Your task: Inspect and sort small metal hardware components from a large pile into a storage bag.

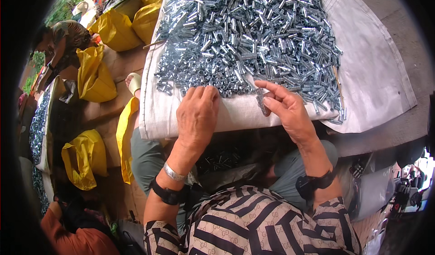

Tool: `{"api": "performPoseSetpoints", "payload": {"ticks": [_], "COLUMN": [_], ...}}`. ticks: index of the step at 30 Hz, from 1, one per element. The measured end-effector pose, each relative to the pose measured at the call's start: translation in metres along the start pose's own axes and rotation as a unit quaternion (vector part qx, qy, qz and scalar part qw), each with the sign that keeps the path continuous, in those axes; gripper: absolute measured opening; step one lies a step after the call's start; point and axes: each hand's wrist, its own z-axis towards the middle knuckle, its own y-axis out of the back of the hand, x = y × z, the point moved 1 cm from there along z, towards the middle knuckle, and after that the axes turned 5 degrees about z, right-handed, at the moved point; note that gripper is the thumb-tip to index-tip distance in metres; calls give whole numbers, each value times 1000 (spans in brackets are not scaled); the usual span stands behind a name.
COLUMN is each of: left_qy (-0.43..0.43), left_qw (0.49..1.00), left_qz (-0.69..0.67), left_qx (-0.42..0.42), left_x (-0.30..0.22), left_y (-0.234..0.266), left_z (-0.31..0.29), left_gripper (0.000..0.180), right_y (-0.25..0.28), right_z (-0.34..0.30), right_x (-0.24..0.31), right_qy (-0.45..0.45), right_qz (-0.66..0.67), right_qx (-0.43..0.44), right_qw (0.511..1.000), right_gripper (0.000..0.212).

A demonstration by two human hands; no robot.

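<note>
A big heap of small shiny metal sleeves lies on a white woven sheet in front of me. My left hand rests palm down at the heap's near edge, its fingers curled over some of the pieces. My right hand is raised just off the sheet and pinches one metal sleeve between thumb and fingers. Both wrists wear dark bands; the left also has a silver bracelet.
Several yellow bags stand to my left on a wooden surface. Another person sits at the far left beside a second spread of metal parts. A dark gap with more loose parts lies below the sheet's edge.
</note>
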Motion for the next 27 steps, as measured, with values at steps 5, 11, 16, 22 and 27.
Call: {"api": "performPoseSetpoints", "payload": {"ticks": [5, 11, 16, 22, 27], "left_qy": [26, 201, 208, 250, 342], "left_qw": [998, 845, 840, 791, 644], "left_qz": [-28, -423, -423, -483, -631], "left_qx": [-51, 258, 268, 280, 264], "left_x": [-17, -42, -47, -52, -53], "left_y": [12, 13, 7, 0, -4], "left_z": [-3, -15, -18, -17, -16], "left_gripper": [15, 20, 23, 26, 28], "right_y": [-13, -23, -24, -22, -20], "right_z": [-7, -4, 2, 12, -1], "right_x": [-2, -15, -16, -14, -5], "right_qy": [14, 32, -56, -50, 139], "right_qz": [91, 92, 115, 79, -144], "right_qx": [-13, -19, -21, -45, -69], "right_qw": [996, 995, 992, 995, 977], "right_gripper": [29, 30, 25, 23, 21]}}
